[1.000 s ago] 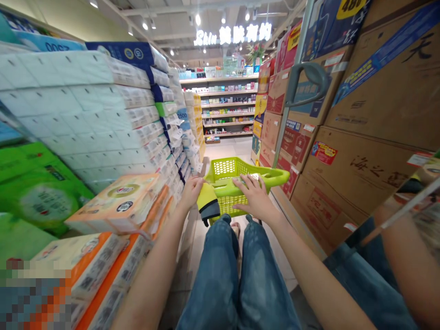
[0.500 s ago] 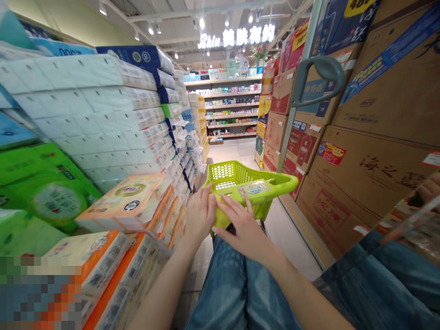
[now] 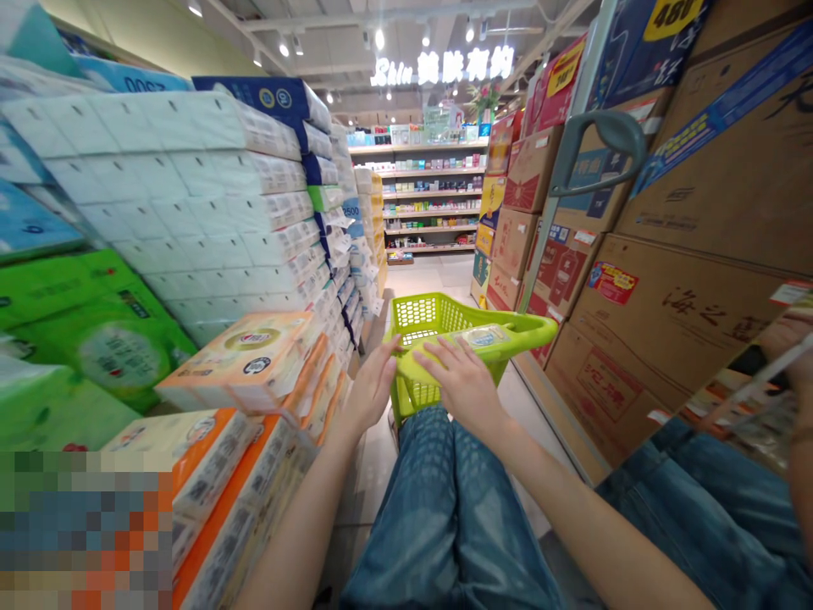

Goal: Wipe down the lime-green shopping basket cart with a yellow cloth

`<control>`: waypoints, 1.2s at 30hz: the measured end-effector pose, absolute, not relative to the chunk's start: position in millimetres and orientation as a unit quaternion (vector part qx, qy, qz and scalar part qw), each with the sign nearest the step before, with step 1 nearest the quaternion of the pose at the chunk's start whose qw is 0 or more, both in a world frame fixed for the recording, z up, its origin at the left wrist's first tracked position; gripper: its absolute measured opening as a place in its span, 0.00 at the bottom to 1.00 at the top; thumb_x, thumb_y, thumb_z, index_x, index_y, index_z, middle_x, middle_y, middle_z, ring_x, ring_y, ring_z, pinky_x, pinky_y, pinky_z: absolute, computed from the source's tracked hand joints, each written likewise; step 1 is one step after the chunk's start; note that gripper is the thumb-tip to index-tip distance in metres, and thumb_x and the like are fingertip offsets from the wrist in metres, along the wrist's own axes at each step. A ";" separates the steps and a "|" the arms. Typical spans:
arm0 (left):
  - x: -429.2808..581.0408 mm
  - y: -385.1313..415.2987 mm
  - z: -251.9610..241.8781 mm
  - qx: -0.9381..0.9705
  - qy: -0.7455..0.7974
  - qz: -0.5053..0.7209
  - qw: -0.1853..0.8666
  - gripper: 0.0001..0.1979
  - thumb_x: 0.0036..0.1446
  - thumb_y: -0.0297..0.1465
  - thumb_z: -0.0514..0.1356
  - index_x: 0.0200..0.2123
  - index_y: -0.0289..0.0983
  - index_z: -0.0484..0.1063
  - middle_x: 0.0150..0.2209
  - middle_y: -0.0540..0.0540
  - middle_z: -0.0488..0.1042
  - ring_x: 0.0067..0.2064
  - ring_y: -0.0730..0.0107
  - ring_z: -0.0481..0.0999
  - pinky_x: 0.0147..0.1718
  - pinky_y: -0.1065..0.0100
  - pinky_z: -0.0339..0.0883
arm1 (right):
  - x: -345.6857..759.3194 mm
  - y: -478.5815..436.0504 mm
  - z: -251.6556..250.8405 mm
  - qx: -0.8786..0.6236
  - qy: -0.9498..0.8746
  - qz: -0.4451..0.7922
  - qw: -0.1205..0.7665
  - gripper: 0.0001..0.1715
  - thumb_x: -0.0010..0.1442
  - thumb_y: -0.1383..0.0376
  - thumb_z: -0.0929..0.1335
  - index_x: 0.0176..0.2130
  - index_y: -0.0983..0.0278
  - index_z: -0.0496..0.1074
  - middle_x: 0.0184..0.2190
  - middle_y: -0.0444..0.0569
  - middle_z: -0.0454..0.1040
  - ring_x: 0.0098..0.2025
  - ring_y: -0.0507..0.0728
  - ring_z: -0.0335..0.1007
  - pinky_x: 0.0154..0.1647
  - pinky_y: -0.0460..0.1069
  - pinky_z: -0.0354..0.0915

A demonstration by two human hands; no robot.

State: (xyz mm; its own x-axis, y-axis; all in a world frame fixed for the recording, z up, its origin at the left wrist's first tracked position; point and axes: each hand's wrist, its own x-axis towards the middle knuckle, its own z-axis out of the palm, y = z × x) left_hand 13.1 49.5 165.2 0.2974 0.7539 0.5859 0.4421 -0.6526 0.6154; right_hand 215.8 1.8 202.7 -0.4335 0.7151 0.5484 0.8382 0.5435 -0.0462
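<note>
A lime-green plastic shopping basket (image 3: 416,312) with perforated walls stands low in the aisle, just beyond my knees. My left hand (image 3: 373,385) touches its near left corner, fingers extended toward the rim and partly hidden by the angle. Across the near rim lies my right hand (image 3: 468,379), its fingers spread flat and the palm over the edge. A clear label panel (image 3: 488,335) shows on the rim just beyond that hand. The basket's long lime-green arm (image 3: 533,327) reaches out to the right. My knees in blue jeans (image 3: 423,500) are against or close to the basket's near side.
Stacked white tissue packs (image 3: 184,195) and orange tissue packs (image 3: 245,352) line the left. Brown cartons (image 3: 692,322) rise on the right, behind a grey loop handle (image 3: 619,182) on a pale pole. A reflective surface (image 3: 711,500) mirrors jeans at lower right. Shelves (image 3: 438,199) stand at the far end.
My right hand has shifted slightly right and up along the basket's rim. My left hand's fingers have straightened a little. The view has shifted slightly, and more of the basket's near wall shows.
</note>
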 end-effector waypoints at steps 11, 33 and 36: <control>6.1 32.0 126.9 0.786 0.364 0.495 0.072 0.27 0.68 0.31 0.46 0.69 0.40 0.49 0.69 0.38 0.54 0.71 0.58 0.53 0.68 0.47 0.48 | 165.2 -4.9 185.2 -0.556 -0.758 -0.156 0.303 0.30 0.62 0.74 0.63 0.63 0.68 0.66 0.64 0.61 0.66 0.68 0.68 0.57 0.66 0.62 0.59; 12.3 34.5 116.7 0.773 0.393 0.499 0.012 0.29 0.66 0.29 0.50 0.69 0.39 0.48 0.69 0.35 0.52 0.71 0.56 0.51 0.67 0.46 0.53 | 135.2 4.1 142.5 -0.484 -0.736 -0.193 0.432 0.32 0.64 0.73 0.64 0.65 0.59 0.63 0.67 0.54 0.61 0.73 0.64 0.44 0.68 0.63 0.56; 8.5 39.6 111.7 0.758 0.389 0.523 0.004 0.31 0.66 0.31 0.51 0.69 0.38 0.46 0.68 0.34 0.55 0.70 0.54 0.53 0.65 0.46 0.55 | 129.5 3.5 138.4 -0.451 -0.755 -0.196 0.434 0.32 0.64 0.73 0.64 0.65 0.58 0.63 0.67 0.53 0.61 0.73 0.63 0.43 0.68 0.62 0.57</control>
State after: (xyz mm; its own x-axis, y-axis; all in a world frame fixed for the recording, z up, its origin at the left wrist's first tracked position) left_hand 8.5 39.6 111.7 0.1495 0.5948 0.7899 0.5858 -0.6969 0.4139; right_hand 129.5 3.5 138.4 -0.2172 0.5103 0.8321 0.8506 0.5171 -0.0950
